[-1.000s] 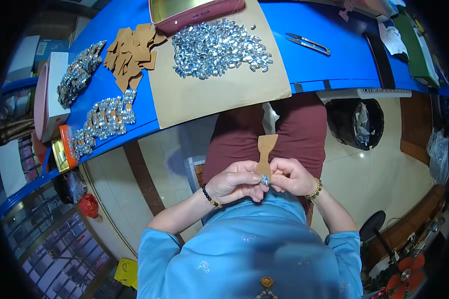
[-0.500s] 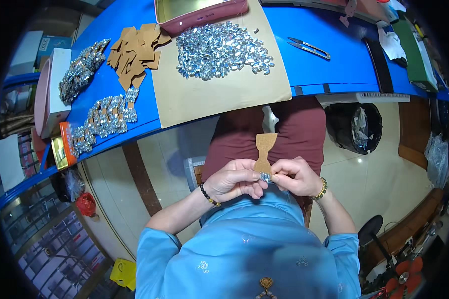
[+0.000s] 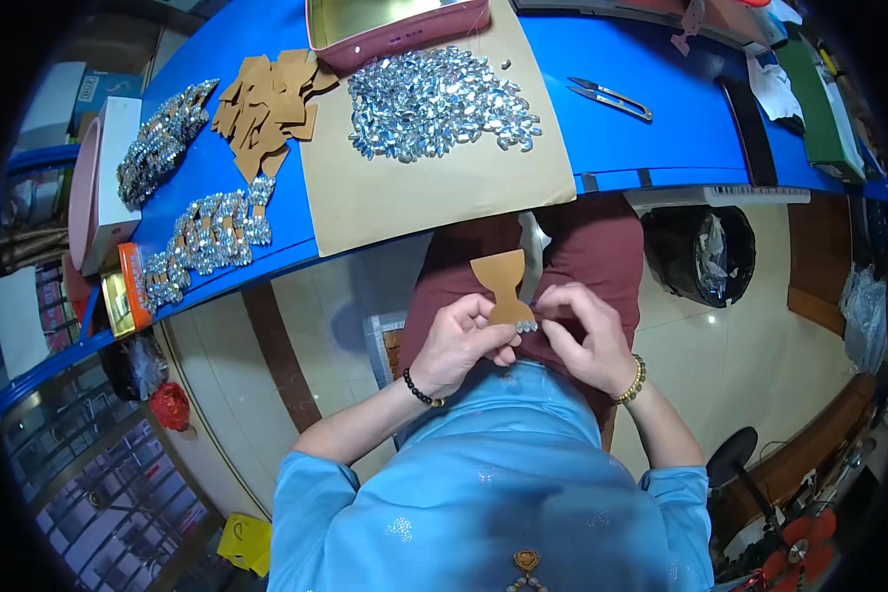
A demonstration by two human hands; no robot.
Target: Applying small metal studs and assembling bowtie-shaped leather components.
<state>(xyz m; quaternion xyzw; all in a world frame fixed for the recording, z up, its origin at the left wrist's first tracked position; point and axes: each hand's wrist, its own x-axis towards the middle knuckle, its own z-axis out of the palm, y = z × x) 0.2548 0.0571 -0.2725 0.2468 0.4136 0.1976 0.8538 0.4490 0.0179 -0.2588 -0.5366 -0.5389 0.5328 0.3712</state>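
My left hand pinches a brown hourglass-shaped card piece near its lower end, above my lap. Small silvery rhinestones line that lower edge. Just right of the piece is my right hand, its thumb and forefinger apart, with nothing visible between them. Any thread or needle is too fine to make out. On the table ahead, a heap of silvery rhinestones lies on a beige board. A pile of bare brown card pieces lies to its left.
Rhinestone-covered pieces lie along the blue table's left front edge, with another bundle behind. A pink tin stands at the back. Thread snips lie right of the board. A black bin stands under the table.
The card piece has tilted and moved slightly up and left with my left hand. My right hand has come away from its lower edge, with the fingers spreading.
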